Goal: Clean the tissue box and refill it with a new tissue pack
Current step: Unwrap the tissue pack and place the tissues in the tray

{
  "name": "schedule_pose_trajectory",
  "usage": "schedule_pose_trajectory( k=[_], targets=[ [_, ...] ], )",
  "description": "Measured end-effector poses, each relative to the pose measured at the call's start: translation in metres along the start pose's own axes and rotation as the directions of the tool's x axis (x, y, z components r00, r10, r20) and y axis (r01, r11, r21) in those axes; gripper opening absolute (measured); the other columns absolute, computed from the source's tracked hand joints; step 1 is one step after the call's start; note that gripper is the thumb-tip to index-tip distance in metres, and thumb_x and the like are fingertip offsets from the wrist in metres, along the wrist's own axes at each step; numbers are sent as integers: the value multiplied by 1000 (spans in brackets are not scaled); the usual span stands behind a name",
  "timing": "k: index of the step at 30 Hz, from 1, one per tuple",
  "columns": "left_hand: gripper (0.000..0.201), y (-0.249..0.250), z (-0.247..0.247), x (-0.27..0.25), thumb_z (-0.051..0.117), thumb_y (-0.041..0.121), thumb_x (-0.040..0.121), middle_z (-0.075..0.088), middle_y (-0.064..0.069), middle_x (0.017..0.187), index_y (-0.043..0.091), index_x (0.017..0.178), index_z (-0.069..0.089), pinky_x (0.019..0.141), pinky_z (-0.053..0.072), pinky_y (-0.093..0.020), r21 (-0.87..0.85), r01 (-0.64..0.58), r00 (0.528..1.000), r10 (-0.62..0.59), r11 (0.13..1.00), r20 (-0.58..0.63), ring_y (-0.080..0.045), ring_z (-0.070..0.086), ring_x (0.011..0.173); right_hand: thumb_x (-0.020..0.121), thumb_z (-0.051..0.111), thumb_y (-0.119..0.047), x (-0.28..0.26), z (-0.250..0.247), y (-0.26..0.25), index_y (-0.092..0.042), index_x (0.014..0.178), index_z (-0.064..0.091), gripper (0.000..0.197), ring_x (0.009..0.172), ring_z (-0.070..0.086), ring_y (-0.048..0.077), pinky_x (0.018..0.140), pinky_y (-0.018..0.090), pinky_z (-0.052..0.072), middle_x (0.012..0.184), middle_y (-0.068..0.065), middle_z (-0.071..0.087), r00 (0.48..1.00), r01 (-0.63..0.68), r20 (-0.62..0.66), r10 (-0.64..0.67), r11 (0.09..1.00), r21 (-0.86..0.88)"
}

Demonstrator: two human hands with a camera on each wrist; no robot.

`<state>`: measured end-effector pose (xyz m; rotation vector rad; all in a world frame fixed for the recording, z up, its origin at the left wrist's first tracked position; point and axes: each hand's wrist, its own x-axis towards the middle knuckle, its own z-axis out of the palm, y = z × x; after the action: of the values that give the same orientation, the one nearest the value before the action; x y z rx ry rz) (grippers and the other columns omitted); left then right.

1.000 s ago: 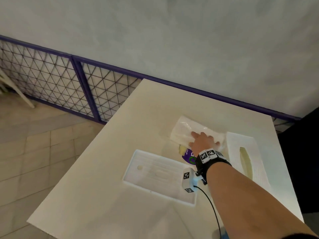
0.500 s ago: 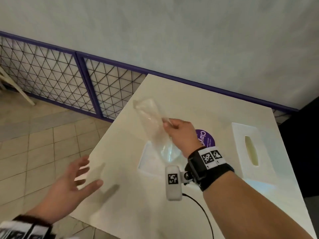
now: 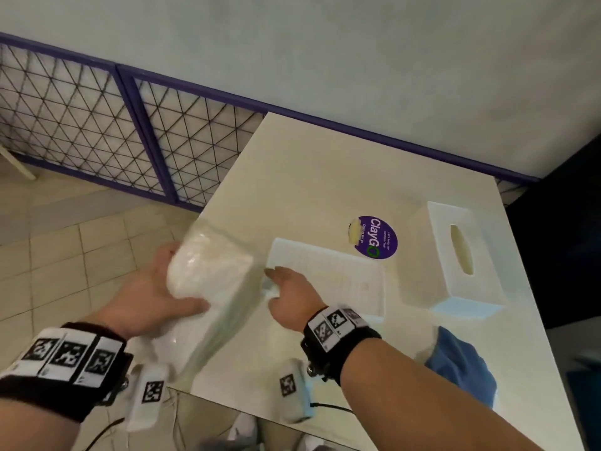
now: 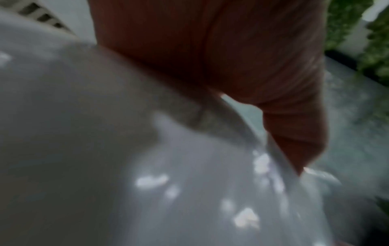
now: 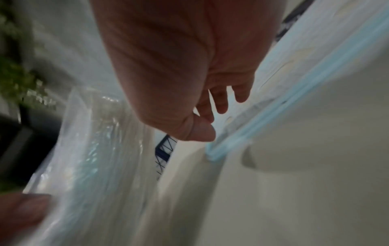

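- The table (image 3: pixel 325 177) spreads ahead of both your hands, and your left hand works at its near left corner, past the edge; anything that slips there likely drops to the floor rather than onto the top
- The tissue box cover (image 3: pixel 461 255) stands well to the right of your right hand, slot up; it looks safe unless your right forearm swings wide and knocks it
- The tissue pack (image 3: pixel 208 281), in clear film, sits in your left hand (image 3: pixel 143 297), thumb curled under it and fingers behind; the film is slick and loose, so your grip may slide and the pack could twist out
- The tissue box base (image 3: pixel 328 278) lies flat just beyond your right hand; if you nudge its near corner it will likely skate, and the pack would then land half outside it
- The blue cloth (image 3: pixel 461 366) lies to the right of your right forearm, near the table's front edge; a sweep of the arm could drag it off
- Your right hand (image 3: pixel 289 297) hovers beside the pack with fingers loosely spread and nothing in them; the trailing film hangs just left of it, so you risk pinching only wrapper and tearing it
- The purple sticker (image 3: pixel 374 237) lies beyond your right hand, flat and harmless
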<state>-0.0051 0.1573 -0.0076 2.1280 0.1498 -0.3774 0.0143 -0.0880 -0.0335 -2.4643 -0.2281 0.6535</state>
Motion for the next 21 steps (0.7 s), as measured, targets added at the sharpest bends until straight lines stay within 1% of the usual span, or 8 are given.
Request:
schedule_pose_trajectory(
  k=[3,5,9,12,14,16,18,21],
  targets=[
    [105,4,9,4,81,47,50,53,13,121,63,131,16,85,50,-31,431,-154,975,68,889,210,-8,57,100,88,46,-15,-1,11,23,-13,146,34,59,140,30,29,116,36,27,151,11,33,996,-75,33,79,991,-110],
    [108,3,19,9,71,54,53,45,14,133,59,140,6,104,38,-37,609,-224,964,79,761,255,-10,49,117,89,46,-11,-1,11,35,-14,147,33,59,143,24,24,118,32,22,155,6,26,989,-132,45,137,985,-107],
    [116,-1,34,9,70,63,58,11,13,157,50,146,-5,117,-3,-46,662,-257,961,113,703,253,-10,5,146,87,45,-3,-3,0,52,-14,143,39,57,140,28,21,116,29,24,152,2,30,979,-204,-18,203,976,-79],
    [127,-3,46,4,61,87,46,-8,12,160,48,147,-6,115,-15,-50,668,-249,957,74,701,279,-12,-18,146,85,45,-1,-5,-8,59,-15,139,44,56,136,35,23,114,32,30,147,3,38,969,-236,-100,227,967,-97],
    [129,-8,55,4,50,96,43,-14,9,160,47,147,-9,114,-15,-55,676,-228,963,58,701,265,-15,-21,145,84,44,-1,-6,-10,51,-17,135,49,53,130,38,23,109,30,34,141,3,45,969,-173,-196,153,981,-90],
    [128,-14,61,5,41,99,44,-15,6,160,45,147,-13,113,-14,-58,696,-213,967,48,686,249,-18,-21,146,87,45,-3,-5,-7,35,-20,128,56,45,123,42,21,100,22,33,133,1,53,974,18,-224,-30,998,-56],
    [130,-21,67,6,39,100,44,-16,4,160,43,146,-19,113,-14,-59,730,-209,970,43,650,239,-20,-21,146,91,47,-8,-4,-1,18,-22,127,57,40,119,45,19,97,20,32,131,0,56,973,184,-137,-188,982,-45],
    [132,-27,74,5,40,99,44,-19,4,160,42,143,-26,112,-14,-60,765,-207,975,66,610,211,-21,-22,145,95,48,-21,4,8,4,-24,134,50,39,120,48,21,104,30,38,137,0,47,973,230,47,-227,968,-102]
  ],
)
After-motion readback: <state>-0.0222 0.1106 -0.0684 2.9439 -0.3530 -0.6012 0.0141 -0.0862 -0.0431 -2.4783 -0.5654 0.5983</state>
